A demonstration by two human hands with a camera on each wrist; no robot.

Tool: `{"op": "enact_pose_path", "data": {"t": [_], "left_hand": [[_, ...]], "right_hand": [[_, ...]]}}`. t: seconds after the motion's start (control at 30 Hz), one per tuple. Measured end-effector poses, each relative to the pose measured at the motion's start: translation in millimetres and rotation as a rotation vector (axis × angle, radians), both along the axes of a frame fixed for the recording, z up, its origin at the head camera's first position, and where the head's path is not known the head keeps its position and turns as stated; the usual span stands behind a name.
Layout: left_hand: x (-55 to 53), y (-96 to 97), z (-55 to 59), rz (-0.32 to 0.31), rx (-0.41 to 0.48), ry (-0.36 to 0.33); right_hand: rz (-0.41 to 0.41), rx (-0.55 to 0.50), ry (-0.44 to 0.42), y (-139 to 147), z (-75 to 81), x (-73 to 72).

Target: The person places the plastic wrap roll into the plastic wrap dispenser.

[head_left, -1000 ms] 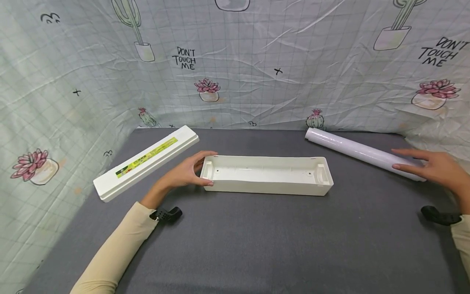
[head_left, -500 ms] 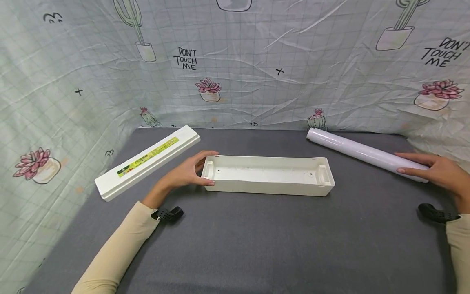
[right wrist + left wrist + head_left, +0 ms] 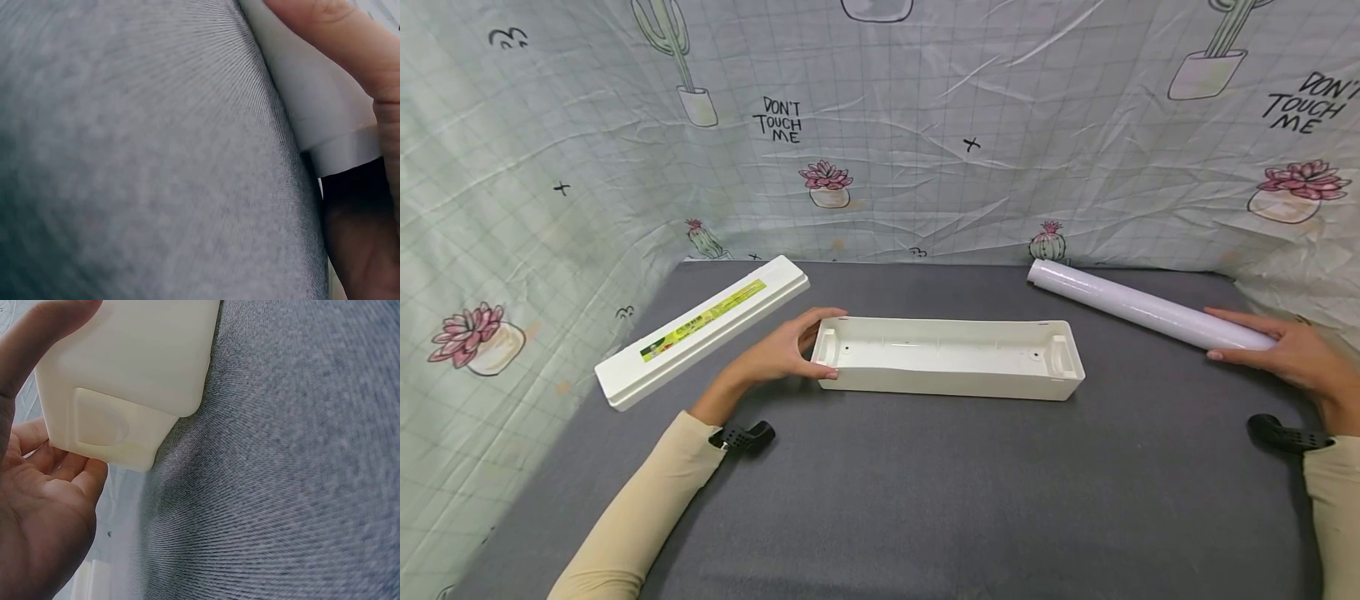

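Note:
An open long white box (image 3: pixel 951 382) lies on the grey cloth, its hollow side up. My left hand (image 3: pixel 782 350) grips its left end, thumb on the front wall and fingers at the back. In the left wrist view, the box's end wall (image 3: pixel 125 369) sits between thumb and fingers. At the right, a glossy white roll (image 3: pixel 1135 304), like a roll of cling film, slants across the cloth. The thumb and fingers of my right hand (image 3: pixel 1292 350) hold its near end. The right wrist view shows the thumb along the roll (image 3: pixel 325 106), close over the cloth.
A long white lid (image 3: pixel 700 333) with a yellow-green label lies slanted at the left, behind my left forearm. Grey cloth (image 3: pixel 955 492) covers the table. A cactus-printed sheet (image 3: pixel 895 108) hangs at the back and left side.
The roll's near end has come up and swung slightly toward the back in my right hand. My right forearm has shifted a little left. The left hand keeps its grip on the box.

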State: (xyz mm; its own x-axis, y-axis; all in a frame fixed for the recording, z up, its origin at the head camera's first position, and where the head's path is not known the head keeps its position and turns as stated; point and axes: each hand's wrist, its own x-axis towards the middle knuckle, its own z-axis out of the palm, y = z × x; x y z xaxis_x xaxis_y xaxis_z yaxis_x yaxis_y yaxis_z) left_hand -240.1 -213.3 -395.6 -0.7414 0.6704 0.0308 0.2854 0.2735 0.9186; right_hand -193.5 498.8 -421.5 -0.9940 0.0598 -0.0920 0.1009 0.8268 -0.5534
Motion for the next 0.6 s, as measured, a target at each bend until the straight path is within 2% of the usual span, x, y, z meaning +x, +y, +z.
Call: {"op": "enact_pose_path", "data": {"t": [0.2, 0.6], "left_hand": [[0.1, 0.1, -0.5, 0.012, 0.001, -0.011], [-0.1, 1.6, -0.2, 0.007, 0.010, -0.008]], "right_hand": [[-0.036, -0.003, 0.056, -1.0, -4.1, -1.6], [-0.091, -0.007, 0.099, -5.8, -4.3, -0.6]]}}
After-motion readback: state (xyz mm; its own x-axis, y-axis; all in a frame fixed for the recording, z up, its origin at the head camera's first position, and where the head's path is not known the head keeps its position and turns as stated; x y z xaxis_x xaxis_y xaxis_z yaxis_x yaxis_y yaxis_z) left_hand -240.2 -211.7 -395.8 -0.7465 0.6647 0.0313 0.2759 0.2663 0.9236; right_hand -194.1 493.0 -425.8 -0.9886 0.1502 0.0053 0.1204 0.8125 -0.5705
